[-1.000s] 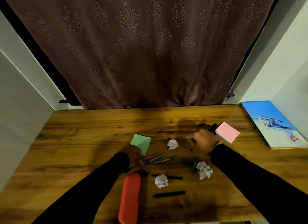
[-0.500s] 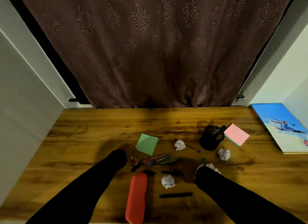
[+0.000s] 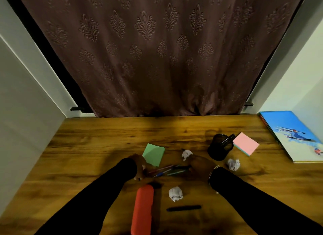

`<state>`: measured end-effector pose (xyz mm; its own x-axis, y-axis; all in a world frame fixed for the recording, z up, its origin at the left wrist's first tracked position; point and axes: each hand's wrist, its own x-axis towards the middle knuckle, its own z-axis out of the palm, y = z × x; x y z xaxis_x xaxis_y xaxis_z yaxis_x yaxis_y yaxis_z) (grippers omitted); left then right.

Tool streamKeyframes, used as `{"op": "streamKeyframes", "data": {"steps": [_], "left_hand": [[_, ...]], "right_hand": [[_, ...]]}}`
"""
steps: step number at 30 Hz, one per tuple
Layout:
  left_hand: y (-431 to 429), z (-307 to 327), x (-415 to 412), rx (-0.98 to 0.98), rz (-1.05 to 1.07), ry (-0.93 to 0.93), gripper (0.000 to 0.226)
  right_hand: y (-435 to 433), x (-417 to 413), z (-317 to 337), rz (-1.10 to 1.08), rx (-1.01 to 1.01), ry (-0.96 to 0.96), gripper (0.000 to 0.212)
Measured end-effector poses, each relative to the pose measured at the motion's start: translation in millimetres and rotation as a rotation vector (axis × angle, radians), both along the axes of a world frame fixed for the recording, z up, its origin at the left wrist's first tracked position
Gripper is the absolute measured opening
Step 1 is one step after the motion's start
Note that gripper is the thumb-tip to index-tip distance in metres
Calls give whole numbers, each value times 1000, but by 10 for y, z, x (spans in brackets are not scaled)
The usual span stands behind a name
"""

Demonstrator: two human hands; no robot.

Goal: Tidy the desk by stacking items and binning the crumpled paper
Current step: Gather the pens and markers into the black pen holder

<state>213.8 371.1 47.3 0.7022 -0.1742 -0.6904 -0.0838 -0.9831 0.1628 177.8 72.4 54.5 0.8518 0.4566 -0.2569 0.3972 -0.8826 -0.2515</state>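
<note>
Right hand [image 3: 201, 165] moved forward onto the pens [image 3: 167, 171] (grip unclear), left hand [image 3: 139, 166] curled, contents hidden.

— What was on the wooden desk [image 3: 97, 140]?
— A green pad [image 3: 153, 154], a pink pad [image 3: 246, 145], a black mesh cup [image 3: 219, 150], loose pens [image 3: 167, 171], a red case [image 3: 142, 209].
— And the paper?
— Three crumpled balls [image 3: 175, 193] lay scattered, with a book [image 3: 293, 135] at the right edge.

one head-worn wide-angle view looks forward and down, close over the desk [image 3: 104, 138] toward the curtain [image 3: 157, 51].
</note>
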Motion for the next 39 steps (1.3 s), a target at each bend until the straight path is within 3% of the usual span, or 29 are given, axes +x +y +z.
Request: {"op": "streamKeyframes", "data": {"steps": [3, 8, 13, 17, 35, 39], "left_hand": [[20, 97, 99, -131, 177, -10, 41], [-50, 159, 258, -257, 117, -184, 22], [-244, 53, 260, -498, 92, -350, 24], [-405, -4, 230, -582, 101, -382, 21], [-469, 144, 118, -527, 50, -385, 16], [-482, 178, 112, -532, 37, -402, 19]], "right_hand": [[-57, 45, 94, -16, -10, -22, 37], [-122, 104, 237, -25, 9, -2, 52], [-103, 165, 311, -58, 13, -85, 59], [-38, 193, 387, -40, 22, -143, 65], [115, 158, 360, 53, 61, -163, 45], [88, 161, 314, 50, 83, -138, 50]]}}
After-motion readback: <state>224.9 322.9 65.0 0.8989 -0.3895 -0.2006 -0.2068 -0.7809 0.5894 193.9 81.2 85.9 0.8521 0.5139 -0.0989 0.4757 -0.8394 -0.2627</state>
